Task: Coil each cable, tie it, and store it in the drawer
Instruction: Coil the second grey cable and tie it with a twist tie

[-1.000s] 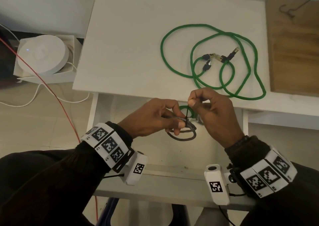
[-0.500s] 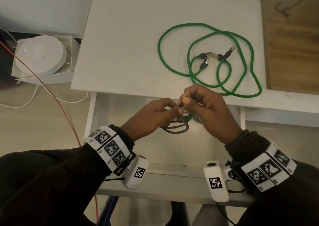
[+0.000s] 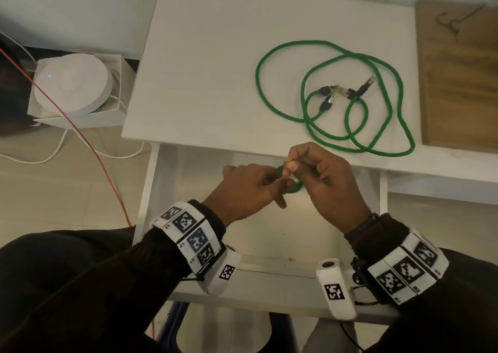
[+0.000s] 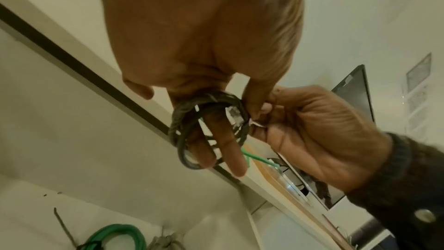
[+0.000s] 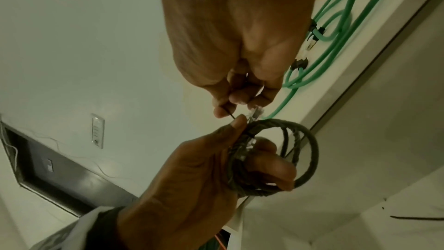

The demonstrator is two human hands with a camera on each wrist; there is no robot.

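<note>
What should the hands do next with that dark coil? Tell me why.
Probably pull the thin tie snug: the left hand grips the dark coil, the right hand pinches the tie's end beside it, and the coil is not yet in the drawer.

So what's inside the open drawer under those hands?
The drawer holds a coiled green cable and a thin dark tie beside it. The left hand and right hand hide its middle.

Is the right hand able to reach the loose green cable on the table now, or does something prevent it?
Probably not yet. The way to the green cable is free, but the right hand is pinching a thin tie at the dark coiled cable, which the left hand holds. It must let go first.
</note>
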